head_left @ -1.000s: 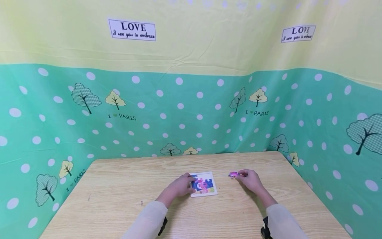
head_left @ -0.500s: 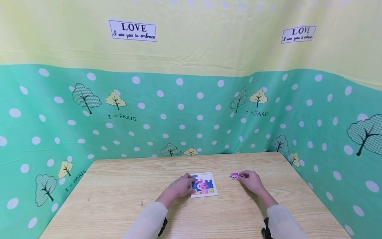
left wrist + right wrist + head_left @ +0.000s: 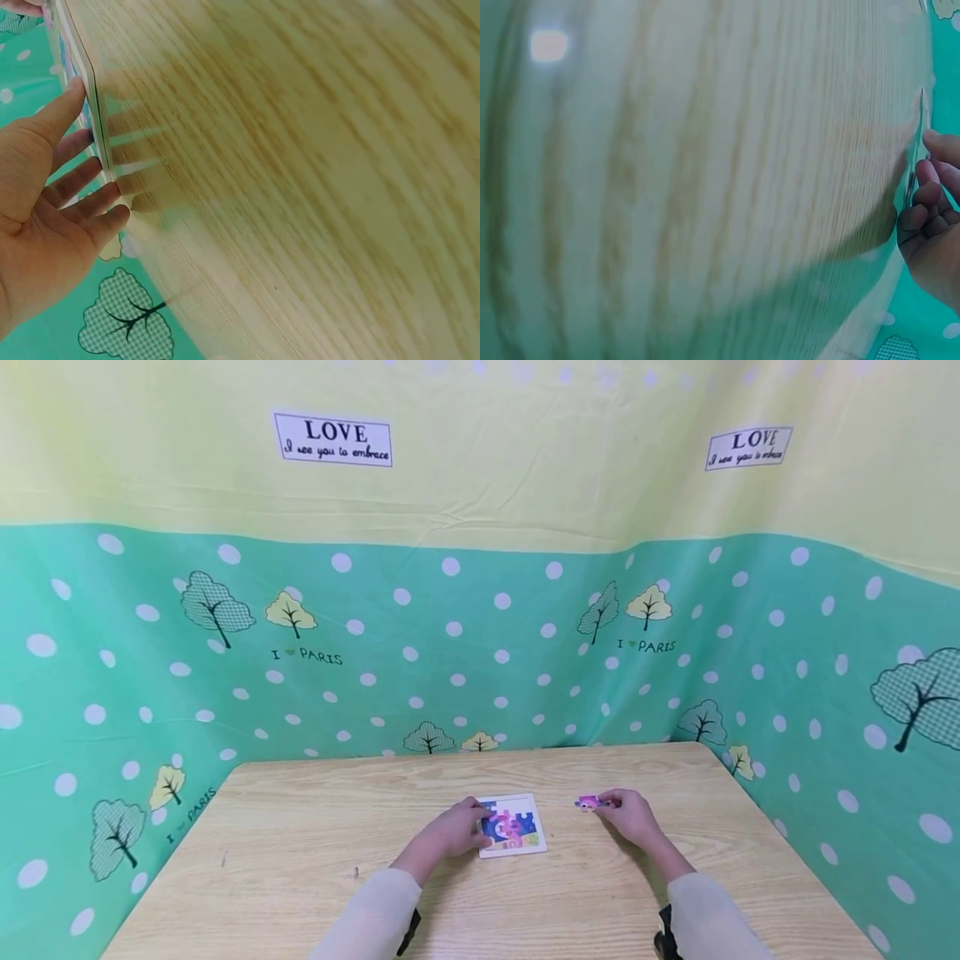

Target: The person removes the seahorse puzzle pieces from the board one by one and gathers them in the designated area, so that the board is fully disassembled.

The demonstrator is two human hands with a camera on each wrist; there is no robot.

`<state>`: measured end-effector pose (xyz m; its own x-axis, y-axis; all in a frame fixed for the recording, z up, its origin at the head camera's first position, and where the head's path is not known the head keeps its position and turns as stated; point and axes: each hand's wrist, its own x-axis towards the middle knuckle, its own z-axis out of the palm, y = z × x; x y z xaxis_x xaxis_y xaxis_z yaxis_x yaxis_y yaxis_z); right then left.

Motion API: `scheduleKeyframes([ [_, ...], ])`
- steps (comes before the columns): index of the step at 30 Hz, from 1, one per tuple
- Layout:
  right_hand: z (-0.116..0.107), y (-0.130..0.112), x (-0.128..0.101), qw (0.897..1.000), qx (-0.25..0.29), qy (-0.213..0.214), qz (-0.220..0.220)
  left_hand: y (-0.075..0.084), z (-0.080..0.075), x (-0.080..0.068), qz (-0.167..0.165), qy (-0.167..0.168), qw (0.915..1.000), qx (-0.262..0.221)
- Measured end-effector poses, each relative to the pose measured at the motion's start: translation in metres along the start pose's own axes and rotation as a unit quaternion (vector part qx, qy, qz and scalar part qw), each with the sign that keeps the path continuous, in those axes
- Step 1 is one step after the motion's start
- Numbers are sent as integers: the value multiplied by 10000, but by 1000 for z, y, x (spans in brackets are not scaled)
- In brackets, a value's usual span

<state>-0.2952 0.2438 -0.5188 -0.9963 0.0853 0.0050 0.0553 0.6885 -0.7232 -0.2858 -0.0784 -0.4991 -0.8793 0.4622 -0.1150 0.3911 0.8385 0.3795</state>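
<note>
A small white-framed puzzle board (image 3: 512,827) with blue, pink and yellow pieces lies in the middle of the wooden table (image 3: 300,852). My left hand (image 3: 453,828) rests against its left edge, fingers straight; the left wrist view shows the fingertips (image 3: 90,199) touching the board's thin edge (image 3: 96,127). To the right, my right hand (image 3: 626,814) pinches a pink puzzle piece (image 3: 588,802) on the table surface. In the right wrist view its curled fingers (image 3: 926,217) hold that thin piece (image 3: 915,150) edge-on.
A green polka-dot cloth (image 3: 450,643) with trees, yellow above, walls in the table at the back and both sides. The table's back edge (image 3: 465,753) lies just beyond the board. Bare wood spreads to the left and right of the hands.
Almost nothing differs. The right hand with the pink piece has shifted very slightly; the left hand stays at the board's edge.
</note>
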Motion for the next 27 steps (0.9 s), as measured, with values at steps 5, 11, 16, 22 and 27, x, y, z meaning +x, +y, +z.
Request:
scheduleKeyframes([
  [5, 2, 1, 1, 10000, -38, -17, 31, -2, 3, 1, -31, -6, 10000, -40],
  [11, 2, 2, 2, 10000, -70, -42, -50, -3, 3, 1, 7, 18, 10000, -59],
  [16, 1, 1, 2, 9997, -156, -68, -161, -3, 3, 1, 0, 12, 10000, -65],
  [22, 1, 0, 1, 9991, -297, -51, -302, -1, 1, 0, 151, 53, 9999, 15],
  [27, 1, 0, 2, 9991, -316, -97, -248, 0, -1, -1, 194, 70, 9998, 35],
])
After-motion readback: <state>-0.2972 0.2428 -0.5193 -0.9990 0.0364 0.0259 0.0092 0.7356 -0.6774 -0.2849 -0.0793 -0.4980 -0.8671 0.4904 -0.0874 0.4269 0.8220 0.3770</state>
